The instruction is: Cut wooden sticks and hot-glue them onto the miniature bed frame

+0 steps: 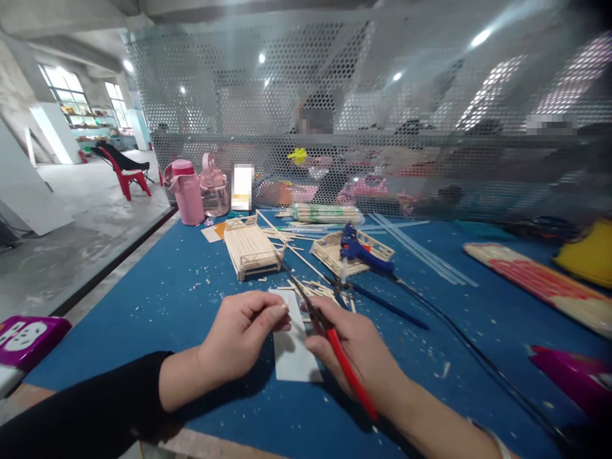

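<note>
My right hand (354, 344) is wrapped round a tool with red handles and dark metal jaws, apparently pliers (342, 360), whose tip points up and away from me. To its left, my left hand (251, 331) is closed in a pinch; whatever its fingertips hold is too small to make out. Both hands are over a white card (292, 360) lying on the blue tabletop. Just beyond them lie loose short wooden sticks (318, 291). A small bed-like stick frame (251, 245) stands behind my left hand.
A blue glue gun (363, 250) rests on a second stick frame (325, 255); its cable runs right. Another blue-handled tool (392, 306) lies nearby. Pink bottles (189, 197), bagged sticks (327, 213) and clear glue sticks (421, 248) sit before a perforated metal screen (220, 83). A person is behind it.
</note>
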A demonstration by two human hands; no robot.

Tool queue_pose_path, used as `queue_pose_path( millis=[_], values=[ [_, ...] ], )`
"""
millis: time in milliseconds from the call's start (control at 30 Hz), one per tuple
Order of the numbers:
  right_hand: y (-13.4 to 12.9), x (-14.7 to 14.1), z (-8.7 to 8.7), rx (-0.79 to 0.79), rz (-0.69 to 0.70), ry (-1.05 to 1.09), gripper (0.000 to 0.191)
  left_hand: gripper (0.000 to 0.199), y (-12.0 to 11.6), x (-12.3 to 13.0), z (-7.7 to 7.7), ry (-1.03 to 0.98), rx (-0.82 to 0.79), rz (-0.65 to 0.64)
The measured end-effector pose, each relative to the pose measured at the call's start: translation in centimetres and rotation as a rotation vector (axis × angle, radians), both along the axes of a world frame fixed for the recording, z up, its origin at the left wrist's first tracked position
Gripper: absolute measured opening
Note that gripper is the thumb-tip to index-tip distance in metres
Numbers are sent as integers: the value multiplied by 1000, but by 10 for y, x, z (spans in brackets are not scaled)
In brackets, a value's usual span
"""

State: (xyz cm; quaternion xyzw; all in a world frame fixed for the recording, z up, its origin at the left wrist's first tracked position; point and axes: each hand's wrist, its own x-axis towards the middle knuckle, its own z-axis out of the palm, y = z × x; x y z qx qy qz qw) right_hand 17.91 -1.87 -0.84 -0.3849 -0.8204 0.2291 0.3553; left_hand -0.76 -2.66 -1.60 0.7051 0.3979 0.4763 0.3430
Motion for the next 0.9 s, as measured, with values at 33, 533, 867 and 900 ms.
queue_pose_path(
  millis=[33,533,867,900],
  values=[
    [0,-1,1,-36,-37,60,36,26,1,1,-1,35,39,-3],
    [1,-12,0,-684,-100,774,51,24,6,21,-4,-128,-93,-98],
    [-4,-13,-4,-548,-107,661,43,22,5,17,-3,-137,-141,-54],
    [-4,-13,-3,-537,-108,660,43,22,4,16,-3,-82,-114,-39]
  ],
)
